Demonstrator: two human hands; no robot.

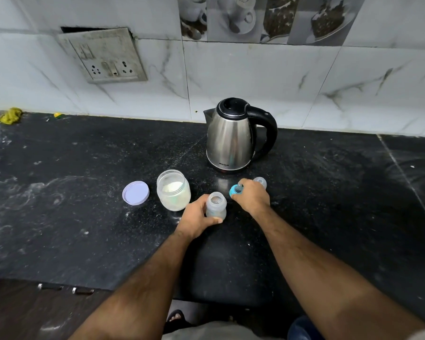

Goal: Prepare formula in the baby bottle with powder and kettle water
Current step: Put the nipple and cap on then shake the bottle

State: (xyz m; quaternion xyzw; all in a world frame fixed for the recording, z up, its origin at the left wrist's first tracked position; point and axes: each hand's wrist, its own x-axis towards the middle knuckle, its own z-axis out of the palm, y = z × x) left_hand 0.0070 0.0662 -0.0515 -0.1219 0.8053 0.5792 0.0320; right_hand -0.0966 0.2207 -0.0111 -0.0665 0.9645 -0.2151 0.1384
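An open, clear baby bottle [216, 204] stands upright on the black counter [84, 192], and my left hand [198, 218] grips its body. My right hand [252, 196] holds the blue nipple ring [236, 190] just right of the bottle. Behind that hand sits the bottle's clear cap [260, 181]. An open jar of white powder [173, 190] stands left of the bottle, with its lilac lid [135, 192] lying flat beside it. The steel kettle [233, 136], lid closed, stands behind them, its black handle to the right.
A tiled wall with a switch and socket plate [106, 56] rises behind the counter. A yellow rag [10, 115] lies at the far left back corner. The counter's front edge runs just below my forearms.
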